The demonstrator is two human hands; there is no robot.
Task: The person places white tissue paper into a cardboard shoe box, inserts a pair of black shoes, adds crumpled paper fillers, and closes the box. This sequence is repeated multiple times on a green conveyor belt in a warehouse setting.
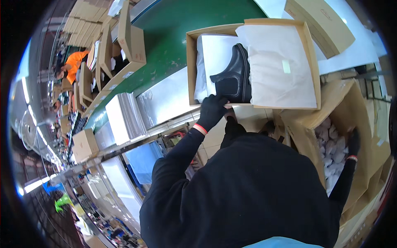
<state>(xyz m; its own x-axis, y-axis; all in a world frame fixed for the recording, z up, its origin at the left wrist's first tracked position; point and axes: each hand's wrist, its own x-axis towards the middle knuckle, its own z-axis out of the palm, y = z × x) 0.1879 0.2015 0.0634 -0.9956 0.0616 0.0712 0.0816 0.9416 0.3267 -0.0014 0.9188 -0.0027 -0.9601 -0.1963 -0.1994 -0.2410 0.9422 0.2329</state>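
Note:
A brown shoebox [316, 87] stands at the table's near edge, its top uncovered. Inside, a black ankle boot [232, 78] lies on its side on white paper, its shaft toward me. Cream wrapping paper [269, 62] with a pale green sticker fills the box's right part. My left hand [213, 110], in a black glove, has its fingers closed over the box's near rim beside the boot's shaft. Down to the right, my right hand [354, 142], also gloved, reaches into a big carton [306, 132] beside crumpled white paper balls [331, 149]; its fingers are blurred.
Beyond the shoebox runs a green conveyor belt [169, 41]. A stack of white sheets [124, 118] sits to the left, near a small brown box [84, 145]. Several opened shoeboxes line the belt's far left, where a person in orange [74, 66] stands. A box lid [320, 25] lies at the back right.

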